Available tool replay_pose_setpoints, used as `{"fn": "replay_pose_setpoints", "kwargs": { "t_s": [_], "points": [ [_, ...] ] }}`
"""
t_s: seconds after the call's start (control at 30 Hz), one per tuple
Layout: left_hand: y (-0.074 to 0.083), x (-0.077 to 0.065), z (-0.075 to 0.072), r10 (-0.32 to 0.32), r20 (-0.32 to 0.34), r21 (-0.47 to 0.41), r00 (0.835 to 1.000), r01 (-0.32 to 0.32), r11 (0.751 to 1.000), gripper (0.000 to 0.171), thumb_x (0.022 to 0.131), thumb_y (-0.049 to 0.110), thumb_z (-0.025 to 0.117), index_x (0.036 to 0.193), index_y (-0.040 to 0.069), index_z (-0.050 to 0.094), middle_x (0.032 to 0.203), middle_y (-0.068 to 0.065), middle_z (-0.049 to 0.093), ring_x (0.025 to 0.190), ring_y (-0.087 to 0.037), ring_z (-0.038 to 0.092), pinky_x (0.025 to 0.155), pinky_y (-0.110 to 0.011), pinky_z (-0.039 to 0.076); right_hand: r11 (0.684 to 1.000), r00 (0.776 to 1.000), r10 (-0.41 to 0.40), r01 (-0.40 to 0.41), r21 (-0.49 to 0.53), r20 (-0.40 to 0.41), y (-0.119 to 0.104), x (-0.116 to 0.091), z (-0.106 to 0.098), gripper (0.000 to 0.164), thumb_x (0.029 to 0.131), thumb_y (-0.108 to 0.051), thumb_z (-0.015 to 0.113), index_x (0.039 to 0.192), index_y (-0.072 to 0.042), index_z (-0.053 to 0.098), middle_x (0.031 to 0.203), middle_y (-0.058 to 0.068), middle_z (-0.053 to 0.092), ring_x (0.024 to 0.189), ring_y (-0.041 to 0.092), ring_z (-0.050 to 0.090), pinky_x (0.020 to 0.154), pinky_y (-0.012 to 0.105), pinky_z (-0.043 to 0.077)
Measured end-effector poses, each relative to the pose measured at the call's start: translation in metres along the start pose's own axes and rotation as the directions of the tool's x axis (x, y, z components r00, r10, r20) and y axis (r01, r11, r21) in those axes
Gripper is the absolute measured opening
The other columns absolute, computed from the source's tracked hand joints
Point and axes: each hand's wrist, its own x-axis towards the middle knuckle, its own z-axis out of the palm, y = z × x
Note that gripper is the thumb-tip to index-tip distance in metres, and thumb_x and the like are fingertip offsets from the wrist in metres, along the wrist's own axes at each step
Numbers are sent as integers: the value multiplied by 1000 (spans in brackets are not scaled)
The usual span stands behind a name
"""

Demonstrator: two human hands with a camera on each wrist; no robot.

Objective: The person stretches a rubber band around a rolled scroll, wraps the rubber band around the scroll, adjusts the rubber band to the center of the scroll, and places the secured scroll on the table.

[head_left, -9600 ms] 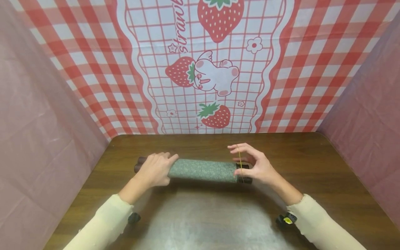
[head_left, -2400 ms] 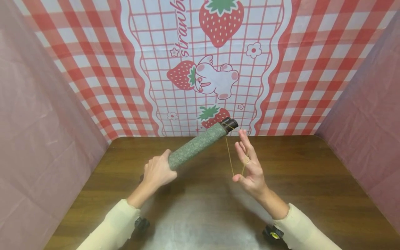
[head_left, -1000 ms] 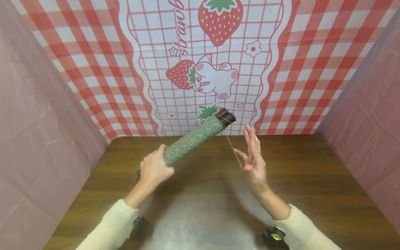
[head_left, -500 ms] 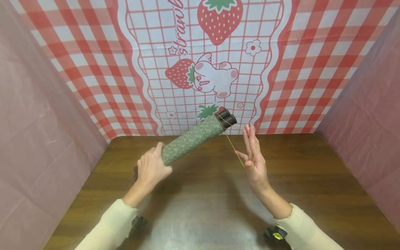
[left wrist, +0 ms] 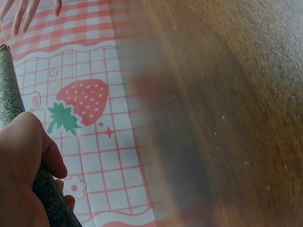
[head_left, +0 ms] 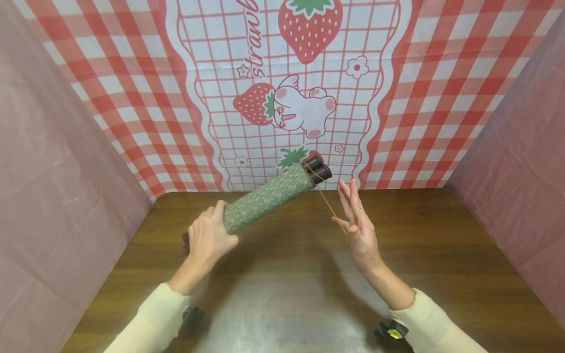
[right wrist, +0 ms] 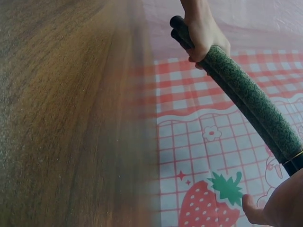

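One left hand (head_left: 207, 236) and one right hand (head_left: 362, 235) show, with two pale sleeves (head_left: 152, 314) and two black wrist devices (head_left: 395, 330). There is one green scroll (head_left: 267, 200) with two dark knobs (head_left: 324, 172) at each end, one yellow band (head_left: 331, 211), one table (head_left: 282, 294), one far checked cloth (head_left: 441, 98) and two pink curtains (head_left: 66, 171), left and right.

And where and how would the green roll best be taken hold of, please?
Probably around the green roll near its lower end, from the left, as the left hand does: it's long, slim and tilted, so it suits a crosswise wrap. I'd leave the dark upper ends free, since the yellow band stretches from there to the right hand.
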Motion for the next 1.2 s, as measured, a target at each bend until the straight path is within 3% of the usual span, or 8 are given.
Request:
{"fn": "replay_pose_setpoints", "kwargs": {
  "t_s": [0.1, 0.27, 0.6, 0.83, 1.2],
  "points": [
    [-1, 0, -1, 13, -19, 11, 1000, -13, 1000, 69, 63, 14, 79, 130, 12, 66, 93, -15, 74, 78, -35, 67, 65, -50, 55, 1000, 1000, 8, -8, 0, 9, -1, -1, 0, 104, 105, -74, 58, 181, -20, 12, 188, 13, 29, 168, 0, 39, 114, 20, 53],
    [-2, 0, 0, 45, -67, 21, 997, -44, 999, 69, 61, 12, 80, 128, 12, 67, 88, -14, 72, 74, -33, 64, 61, -47, 52, 1000, 1000, 16, -16, 6, 20, -2, -2, -1, 102, 104, -74, 58, 181, -24, 14, 186, 3, 36, 167, 1, 41, 114, 20, 52],
    [-6, -2, -2, 96, -131, 43, 987, -91, 995, 68, 60, 11, 82, 126, 9, 67, 89, -15, 73, 74, -36, 65, 60, -47, 52, 1000, 1000, 8, -9, 13, 30, 3, -2, -4, 107, 104, -77, 56, 181, -17, 11, 179, -3, 48, 162, 1, 49, 113, 22, 54],
    [-10, 0, -2, 148, -217, 56, 965, -139, 989, 69, 57, 9, 85, 123, 7, 69, 93, -19, 76, 75, -40, 68, 61, -51, 54, 998, 999, 21, -23, 53, 41, 2, -2, -6, 106, 105, -76, 57, 181, -18, 11, 176, -4, 51, 161, 3, 51, 114, 23, 54],
    [-18, 1, 2, 221, -289, 85, 931, -205, 975, 68, 53, 9, 86, 119, 6, 70, 95, -20, 77, 80, -41, 70, 68, -52, 58, 996, 998, 53, -55, 65, 18, 2, -3, -9, 104, 104, -76, 58, 181, -20, 14, 161, -4, 60, 151, 2, 61, 110, 22, 57]
  ]
}}
